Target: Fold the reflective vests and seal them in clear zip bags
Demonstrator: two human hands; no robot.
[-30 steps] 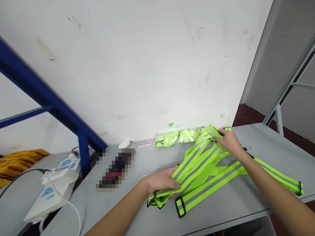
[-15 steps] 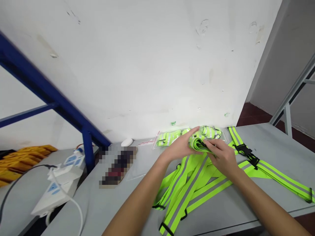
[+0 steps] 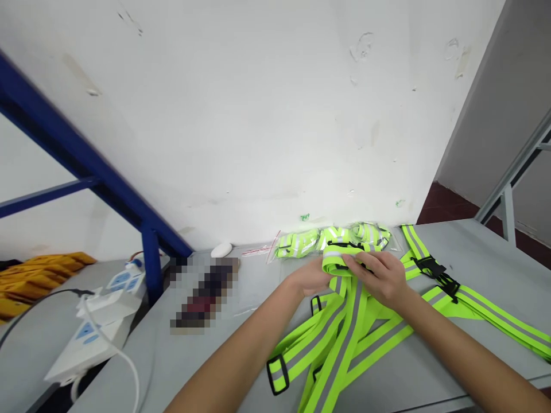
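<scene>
A neon-yellow reflective strap vest (image 3: 350,321) with grey stripes and black buckles is spread over the grey table. Part of it is wound into a roll between my hands. My left hand (image 3: 313,276) grips the roll from the left, its fingertips hidden behind the straps. Over the right side of the roll, my right hand (image 3: 383,276) is closed, thumb in front. Loose straps hang below the roll, one ending in a black slide buckle (image 3: 278,374). To the right lie joined black clip buckles (image 3: 439,278). Rolled straps in clear bags (image 3: 297,244) lie behind, along the wall.
On the left a blue metal frame (image 3: 150,252) rises from the table (image 3: 181,367). White power strips (image 3: 99,327) with cables and yellow-orange fabric pieces (image 3: 47,275) are beyond it. A white oval object (image 3: 221,250) and a blurred-out item (image 3: 206,295) lie left of my arms.
Both hands have come down slightly with the roll, which has turned so its striped outer side shows. The hanging straps shifted, and the front slide buckle now lies further left and higher.
</scene>
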